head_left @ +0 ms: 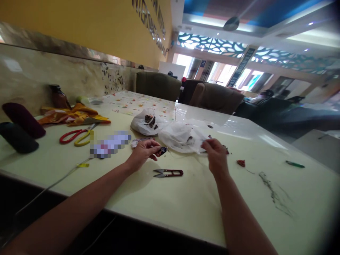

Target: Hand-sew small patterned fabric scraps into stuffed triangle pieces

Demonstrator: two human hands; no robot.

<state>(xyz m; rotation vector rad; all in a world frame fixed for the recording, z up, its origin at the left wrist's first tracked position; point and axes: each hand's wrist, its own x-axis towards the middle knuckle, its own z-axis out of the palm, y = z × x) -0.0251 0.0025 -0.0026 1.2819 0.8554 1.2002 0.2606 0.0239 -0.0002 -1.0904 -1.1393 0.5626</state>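
Beyond the left hand [145, 150], white plastic bags [174, 136]; nearer, thread snips [172, 170].

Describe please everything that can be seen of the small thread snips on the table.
The thread snips have a dark reddish-brown, loop-like handle with pale dots like rivets and two pointed grey blades that look like metal. They lie flat on the glossy, pale table, blades spread apart and pointing to the picture's left, closed handle end to the right. They sit nearer the camera than the left hand and right hand; neither touches them.
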